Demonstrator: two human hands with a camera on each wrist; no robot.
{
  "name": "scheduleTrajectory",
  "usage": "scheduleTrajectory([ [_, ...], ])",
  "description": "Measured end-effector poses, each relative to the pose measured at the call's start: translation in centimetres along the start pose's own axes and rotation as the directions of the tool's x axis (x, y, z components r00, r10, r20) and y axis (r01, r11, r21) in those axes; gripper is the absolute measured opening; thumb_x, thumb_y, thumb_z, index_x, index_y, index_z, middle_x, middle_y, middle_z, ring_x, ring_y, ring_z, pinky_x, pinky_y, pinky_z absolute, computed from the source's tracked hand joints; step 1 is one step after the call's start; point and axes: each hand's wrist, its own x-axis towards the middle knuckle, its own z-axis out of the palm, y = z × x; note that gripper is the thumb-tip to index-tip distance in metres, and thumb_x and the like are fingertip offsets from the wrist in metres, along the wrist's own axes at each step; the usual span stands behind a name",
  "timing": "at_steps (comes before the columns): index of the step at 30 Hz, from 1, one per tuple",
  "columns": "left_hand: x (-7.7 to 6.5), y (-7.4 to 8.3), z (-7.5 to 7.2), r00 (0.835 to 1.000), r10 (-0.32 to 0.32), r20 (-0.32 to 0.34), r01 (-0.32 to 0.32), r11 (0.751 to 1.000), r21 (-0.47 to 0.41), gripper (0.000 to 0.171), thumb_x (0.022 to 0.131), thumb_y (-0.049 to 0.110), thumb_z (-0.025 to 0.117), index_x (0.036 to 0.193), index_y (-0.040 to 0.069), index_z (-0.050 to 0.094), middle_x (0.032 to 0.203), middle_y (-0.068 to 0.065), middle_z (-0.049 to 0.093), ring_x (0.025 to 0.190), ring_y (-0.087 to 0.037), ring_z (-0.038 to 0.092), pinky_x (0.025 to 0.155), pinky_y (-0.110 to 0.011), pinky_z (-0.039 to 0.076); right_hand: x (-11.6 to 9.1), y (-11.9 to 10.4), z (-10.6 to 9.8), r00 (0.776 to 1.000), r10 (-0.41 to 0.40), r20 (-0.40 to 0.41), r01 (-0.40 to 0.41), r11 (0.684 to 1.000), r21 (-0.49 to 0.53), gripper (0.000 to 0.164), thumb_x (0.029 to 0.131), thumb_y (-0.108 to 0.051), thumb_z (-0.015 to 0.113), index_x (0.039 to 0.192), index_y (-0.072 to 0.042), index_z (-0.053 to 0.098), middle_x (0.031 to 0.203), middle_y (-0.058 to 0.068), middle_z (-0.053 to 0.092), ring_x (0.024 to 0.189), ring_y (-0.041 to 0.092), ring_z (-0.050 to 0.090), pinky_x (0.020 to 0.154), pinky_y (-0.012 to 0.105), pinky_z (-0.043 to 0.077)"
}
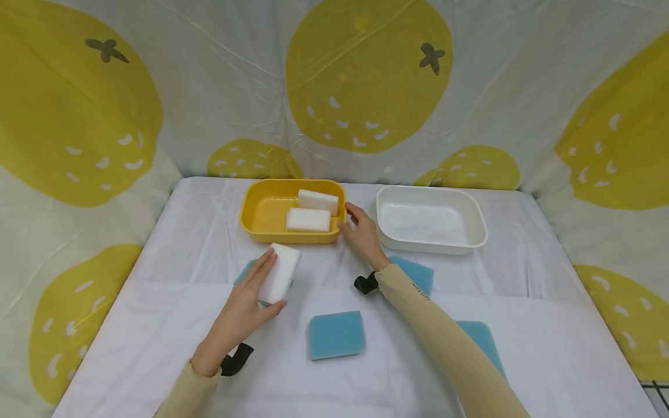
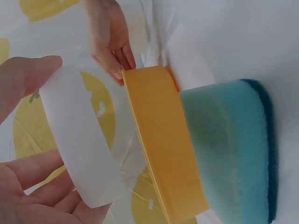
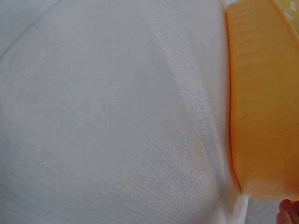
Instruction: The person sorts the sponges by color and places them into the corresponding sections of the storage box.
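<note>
In the head view my left hand (image 1: 243, 307) grips a white melamine sponge (image 1: 283, 273) between thumb and fingers, just in front of a yellow tub (image 1: 261, 237). The left wrist view shows the sponge (image 2: 77, 135) raised, thumb on one end and fingers on the other. My right hand (image 1: 364, 235) holds the tub's right end, fingertips at the rim. Two more white sponges (image 1: 308, 220) lie inside the tub, toward its right side. Beneath the left hand a blue scouring sponge (image 2: 224, 144) is partly hidden in the head view.
A white tub (image 1: 431, 247) stands to the right of the yellow one. Blue sponges lie on the white cloth: one front centre (image 1: 337, 335), another beside the right wrist (image 1: 418, 273), and a third partly under the right forearm (image 1: 483, 342). A fruit-print curtain (image 1: 235, 87) encloses the table.
</note>
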Motion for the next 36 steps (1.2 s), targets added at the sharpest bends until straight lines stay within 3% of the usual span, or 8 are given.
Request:
scheduleTrajectory([
  [7,2.5,-1.1,-1.4,0.997,-0.072,0.006,0.072,0.997,-0.011,0.088,0.073,0.005,0.083,0.145,-0.008,0.032,0.151,-0.02,0.029,0.129,-0.039,0.039,0.098,-0.053,0.042,0.0,0.0,0.0,1.0,0.011,0.009,-0.011,1.0,0.008,0.054,0.092,-0.006,0.062,0.141,0.006,0.041,0.14,0.02,0.045,0.127,0.029,0.044,0.107,0.034,0.036],
  [18,6.6,-3.6,-2.9,0.996,-0.078,-0.049,0.078,0.997,-0.003,0.083,0.076,0.004,0.08,0.143,-0.011,0.033,0.15,-0.023,0.03,0.134,-0.039,0.033,0.105,-0.053,0.033,-0.1,0.1,0.1,1.0,0.006,0.007,-0.006,1.0,0.027,0.055,0.093,-0.007,0.061,0.142,0.006,0.04,0.141,0.02,0.045,0.127,0.028,0.044,0.106,0.034,0.036],
  [25,8.4,-4.7,-3.3,0.989,-0.151,-0.009,0.15,0.989,-0.004,0.08,0.08,0.006,0.077,0.144,-0.01,0.031,0.151,-0.023,0.028,0.137,-0.038,0.028,0.109,-0.051,0.028,0.0,0.2,0.1,1.0,0.005,0.0,-0.005,0.999,0.037,0.054,0.093,-0.006,0.061,0.141,0.006,0.04,0.14,0.021,0.045,0.127,0.029,0.045,0.106,0.034,0.037],
  [36,10.6,-5.8,-3.3,0.984,-0.176,-0.003,0.176,0.984,0.006,0.08,0.08,0.01,0.077,0.143,-0.012,0.032,0.151,-0.025,0.026,0.135,-0.041,0.029,0.107,-0.052,0.031,0.0,0.6,0.3,1.0,0.014,-0.003,-0.014,1.0,0.025,0.054,0.094,-0.007,0.061,0.141,0.005,0.041,0.141,0.019,0.045,0.128,0.027,0.044,0.106,0.033,0.036],
])
